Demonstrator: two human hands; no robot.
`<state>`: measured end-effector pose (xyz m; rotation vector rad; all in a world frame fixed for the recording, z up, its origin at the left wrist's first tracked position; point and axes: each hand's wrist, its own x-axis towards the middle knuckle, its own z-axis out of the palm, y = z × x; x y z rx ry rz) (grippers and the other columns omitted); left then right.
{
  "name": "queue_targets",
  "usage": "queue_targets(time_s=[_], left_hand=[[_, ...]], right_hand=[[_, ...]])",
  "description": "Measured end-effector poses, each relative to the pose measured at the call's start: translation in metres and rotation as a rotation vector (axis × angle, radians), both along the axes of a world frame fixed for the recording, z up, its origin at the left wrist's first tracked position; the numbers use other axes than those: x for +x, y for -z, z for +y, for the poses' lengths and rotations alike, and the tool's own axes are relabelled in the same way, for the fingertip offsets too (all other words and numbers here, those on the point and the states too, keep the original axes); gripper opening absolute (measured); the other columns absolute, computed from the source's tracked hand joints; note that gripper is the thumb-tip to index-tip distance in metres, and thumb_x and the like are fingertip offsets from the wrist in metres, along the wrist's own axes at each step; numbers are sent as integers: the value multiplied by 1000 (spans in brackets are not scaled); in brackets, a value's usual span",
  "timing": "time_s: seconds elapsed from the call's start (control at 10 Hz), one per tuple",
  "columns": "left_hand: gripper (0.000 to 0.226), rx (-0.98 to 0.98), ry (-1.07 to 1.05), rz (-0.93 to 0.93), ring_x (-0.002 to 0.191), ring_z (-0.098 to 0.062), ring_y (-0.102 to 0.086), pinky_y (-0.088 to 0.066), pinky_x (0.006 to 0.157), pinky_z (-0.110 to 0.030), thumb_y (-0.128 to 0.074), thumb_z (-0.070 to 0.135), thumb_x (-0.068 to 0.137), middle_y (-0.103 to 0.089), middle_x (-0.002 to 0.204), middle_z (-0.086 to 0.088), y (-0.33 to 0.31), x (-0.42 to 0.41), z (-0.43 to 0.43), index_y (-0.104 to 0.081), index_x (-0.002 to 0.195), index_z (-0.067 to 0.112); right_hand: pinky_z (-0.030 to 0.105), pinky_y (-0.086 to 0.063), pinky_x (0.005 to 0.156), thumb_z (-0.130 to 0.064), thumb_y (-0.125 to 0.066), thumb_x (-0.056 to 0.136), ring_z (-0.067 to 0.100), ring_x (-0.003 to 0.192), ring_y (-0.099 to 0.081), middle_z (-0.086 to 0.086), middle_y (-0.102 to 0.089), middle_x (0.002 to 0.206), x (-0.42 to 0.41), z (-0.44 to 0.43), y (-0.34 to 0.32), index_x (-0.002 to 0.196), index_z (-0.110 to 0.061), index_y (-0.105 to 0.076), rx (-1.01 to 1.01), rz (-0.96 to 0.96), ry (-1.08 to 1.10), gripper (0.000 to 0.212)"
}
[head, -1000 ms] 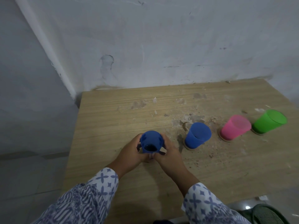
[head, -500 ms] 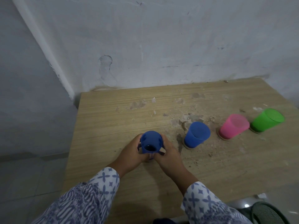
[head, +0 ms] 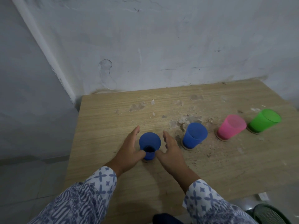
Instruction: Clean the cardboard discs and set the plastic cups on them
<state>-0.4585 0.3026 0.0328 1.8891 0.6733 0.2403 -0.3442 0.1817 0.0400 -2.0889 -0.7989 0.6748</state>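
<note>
A blue plastic cup (head: 149,145) stands upright on a cardboard disc (head: 146,161), of which only a thin edge shows under its base. My left hand (head: 129,150) lies flat on the table just left of the cup, fingers spread, thumb near the cup's base. My right hand (head: 172,150) is flat on its right side, fingers apart. Neither hand grips the cup. To the right, a second blue cup (head: 195,135), a pink cup (head: 231,126) and a green cup (head: 263,121) each stand on a disc.
The wooden table (head: 113,120) has worn, flaking patches and crumbs around the cups. A rough white wall stands behind it. The table's left edge drops to a tiled floor. A dark green object (head: 273,215) sits at the bottom right.
Both hands were closed around the blue cup before. They have let go and opened flat beside it, and the cup now stands on its disc.
</note>
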Motion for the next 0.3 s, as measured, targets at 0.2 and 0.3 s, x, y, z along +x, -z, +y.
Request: queue_targets(time_s=[0.2,0.3], left_hand=[[64,211,-10,-104,135,1,-21,-23,112,-27,-58,23,92,-26,153,8,-37,25,-1,-26,147,24],[57,389,-17,-119,135,-6,-28,-22,109,-23,-56,30,93,-34,149,6,-55,49,-5,-34,144,21]], right_hand=[[22,-27,104,-19,-55,89,14,136,-28,-2,-25,151,18,-4,-36,144,-22,-25,87,-190,-38,62],[18,-28,100,-18,-55,90,14,131,-33,0,-32,147,34,-1,-59,140,-19,-34,129,-300,-63,54]])
